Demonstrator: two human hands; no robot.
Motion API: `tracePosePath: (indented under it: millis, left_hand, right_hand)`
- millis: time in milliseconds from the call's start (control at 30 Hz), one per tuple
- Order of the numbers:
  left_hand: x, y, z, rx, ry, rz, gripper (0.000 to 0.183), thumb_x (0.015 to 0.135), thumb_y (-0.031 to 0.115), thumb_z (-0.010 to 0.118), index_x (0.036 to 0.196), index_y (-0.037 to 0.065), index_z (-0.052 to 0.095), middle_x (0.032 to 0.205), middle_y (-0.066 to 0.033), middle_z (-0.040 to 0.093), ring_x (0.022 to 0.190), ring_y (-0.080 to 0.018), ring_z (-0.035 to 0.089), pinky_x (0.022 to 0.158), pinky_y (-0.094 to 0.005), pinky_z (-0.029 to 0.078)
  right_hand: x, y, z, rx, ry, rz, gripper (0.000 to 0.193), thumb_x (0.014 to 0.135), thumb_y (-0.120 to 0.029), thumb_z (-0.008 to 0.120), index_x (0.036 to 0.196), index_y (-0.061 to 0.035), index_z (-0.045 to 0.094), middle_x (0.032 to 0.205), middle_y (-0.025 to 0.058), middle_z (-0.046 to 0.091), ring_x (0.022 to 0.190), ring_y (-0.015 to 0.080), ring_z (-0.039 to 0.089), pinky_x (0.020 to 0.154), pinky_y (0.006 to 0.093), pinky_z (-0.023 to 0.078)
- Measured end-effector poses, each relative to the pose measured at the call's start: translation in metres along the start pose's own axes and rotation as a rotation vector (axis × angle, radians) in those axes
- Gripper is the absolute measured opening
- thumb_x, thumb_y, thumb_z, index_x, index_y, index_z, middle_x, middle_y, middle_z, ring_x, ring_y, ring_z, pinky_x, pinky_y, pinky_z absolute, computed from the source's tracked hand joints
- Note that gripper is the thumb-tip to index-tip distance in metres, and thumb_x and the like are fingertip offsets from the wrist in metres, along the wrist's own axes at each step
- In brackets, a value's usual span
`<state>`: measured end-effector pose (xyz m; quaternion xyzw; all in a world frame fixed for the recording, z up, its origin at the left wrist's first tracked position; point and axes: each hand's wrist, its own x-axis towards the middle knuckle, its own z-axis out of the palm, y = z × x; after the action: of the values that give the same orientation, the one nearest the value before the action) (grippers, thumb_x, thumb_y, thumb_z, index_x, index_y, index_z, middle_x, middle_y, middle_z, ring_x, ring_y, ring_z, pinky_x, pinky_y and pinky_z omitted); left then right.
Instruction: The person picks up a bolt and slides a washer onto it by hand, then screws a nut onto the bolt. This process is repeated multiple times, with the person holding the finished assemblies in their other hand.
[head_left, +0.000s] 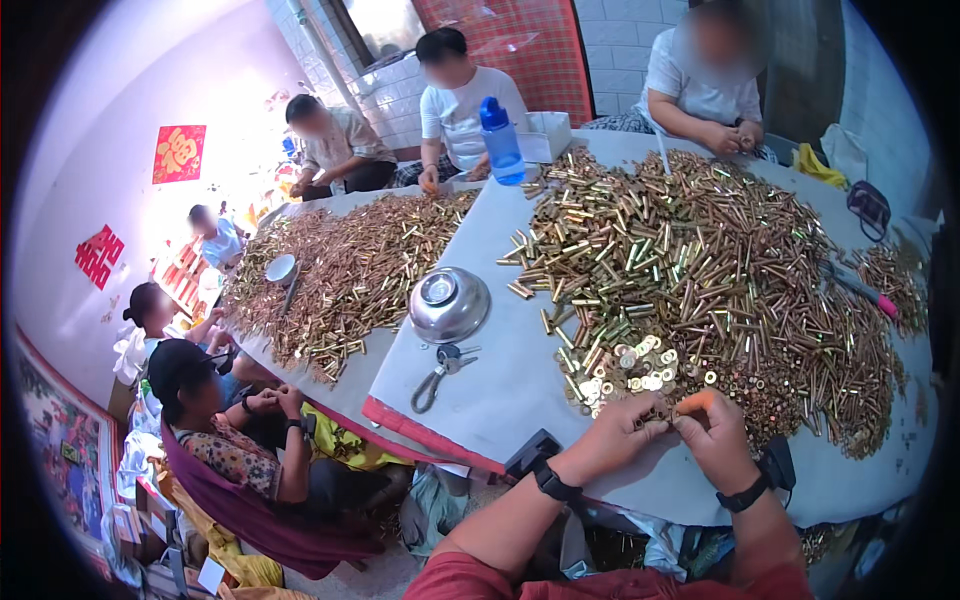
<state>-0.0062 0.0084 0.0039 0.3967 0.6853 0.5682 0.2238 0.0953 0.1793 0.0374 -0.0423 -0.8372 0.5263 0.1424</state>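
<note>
My left hand (618, 438) is closed, palm turned up, with small brass-coloured metal parts showing among its curled fingers. Right beside it, my right hand (714, 440) pinches thumb and fingers together at the left fingertips; what it grips is too small to make out. An orange cover sits on one right finger. Both hands are over the table's near edge. Just beyond them lie shiny flat washers (650, 370) and a spread of small nuts (760, 408). Behind these rises a large heap of brass-coloured metal sleeves (690, 265).
An upturned steel bowl (450, 305) and keys on a loop (432, 385) lie left of the heap. Farther back stands a blue bottle (502, 145). A second heap (350, 260) covers the left table, with a small white bowl (281, 268). Several people sit around, hands at work.
</note>
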Motion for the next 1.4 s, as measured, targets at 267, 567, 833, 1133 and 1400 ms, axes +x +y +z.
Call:
tracePosePath:
  millis: [267,567,833,1133,1400]
  left_hand:
    - [0.0,-0.003,0.002,0.077,0.016,0.025,0.017,0.091,0.015,0.065,0.102,0.003,0.061,0.092,-0.0098,0.064,0.085,-0.0224,0.063,0.079,-0.0317,0.049]
    - [0.002,0.0,0.005,0.144,0.035,0.12,0.017,0.087,0.014,0.068,0.099,0.003,0.062,0.088,-0.0103,0.06,0.083,-0.0233,0.06,0.076,-0.0345,0.048]
    - [0.004,0.012,-0.006,0.028,-0.001,-0.093,0.017,0.091,0.015,0.067,0.1,0.002,0.063,0.088,-0.0033,0.064,0.082,-0.0116,0.058,0.076,-0.0274,0.047]
    - [-0.001,0.016,-0.003,-0.009,-0.017,-0.131,0.016,0.091,0.014,0.068,0.098,0.001,0.063,0.086,-0.0019,0.064,0.081,-0.0099,0.057,0.074,-0.0257,0.047]
    - [-0.006,0.041,-0.007,-0.026,-0.496,-0.137,0.016,0.089,0.013,0.068,0.1,0.001,0.066,0.095,-0.0078,0.069,0.084,-0.0193,0.064,0.079,-0.0304,0.05]
  right_hand:
    - [0.001,0.001,-0.001,-0.18,0.027,-0.119,0.017,0.085,-0.015,0.07,0.093,-0.0028,0.061,0.083,0.0104,0.062,0.073,0.0242,0.063,0.062,0.0338,0.05]
    - [0.004,0.008,-0.003,-0.309,0.03,-0.225,0.019,0.082,-0.016,0.072,0.093,-0.0052,0.061,0.086,0.0127,0.063,0.079,0.0336,0.063,0.069,0.0414,0.05]
    - [0.011,0.011,-0.01,-0.059,-0.119,-0.144,0.016,0.086,-0.01,0.068,0.1,-0.0036,0.064,0.093,0.0122,0.063,0.086,0.0303,0.063,0.076,0.0369,0.051]
    - [0.006,0.017,-0.014,-0.051,-0.181,-0.084,0.021,0.085,-0.015,0.07,0.103,-0.0057,0.067,0.094,0.0122,0.065,0.089,0.0294,0.064,0.077,0.0366,0.051]
    - [0.04,0.023,-0.039,-0.573,0.083,-0.267,0.026,0.085,-0.016,0.066,0.11,-0.0112,0.068,0.098,0.0068,0.065,0.095,0.0285,0.059,0.085,0.0396,0.047]
